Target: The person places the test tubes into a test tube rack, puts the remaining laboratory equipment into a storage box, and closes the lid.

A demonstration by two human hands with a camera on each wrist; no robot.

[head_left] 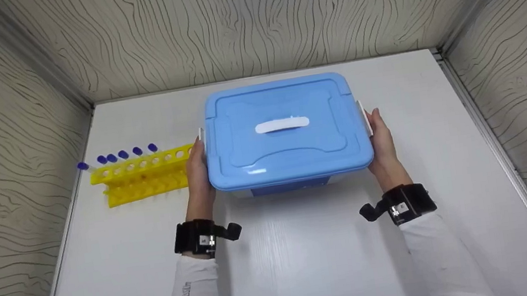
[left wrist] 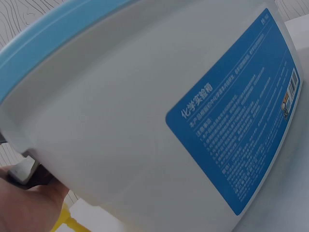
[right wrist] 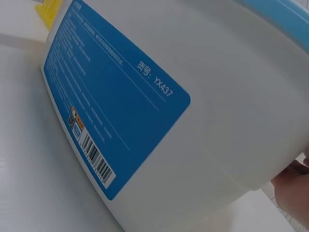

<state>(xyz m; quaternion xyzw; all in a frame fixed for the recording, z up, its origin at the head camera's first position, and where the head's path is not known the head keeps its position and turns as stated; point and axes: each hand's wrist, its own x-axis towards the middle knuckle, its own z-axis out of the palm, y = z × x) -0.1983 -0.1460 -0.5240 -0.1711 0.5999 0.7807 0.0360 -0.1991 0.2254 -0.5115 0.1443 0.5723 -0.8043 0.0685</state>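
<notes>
A lidded plastic storage box (head_left: 238, 146) with a light blue lid and a white carry handle (head_left: 282, 124) is held between my two hands. Its pale body carries a blue printed label (left wrist: 231, 116), seen close up in both wrist views. At the box's left side my left hand (head_left: 199, 177) grips by the side latch, its fingers partly hidden behind the wall. On the opposite side, my right hand (head_left: 384, 150) grips beside the white latch (head_left: 364, 118), fingers reaching up along the end and partly tucked out of sight.
Left of the box, right by my left hand, stands a yellow test tube rack (head_left: 145, 176). Several capped tubes (head_left: 123, 155) with blue-purple tops sit along its back. Patterned panels (head_left: 257, 21) wall in the white table (head_left: 299, 265) at the back and sides.
</notes>
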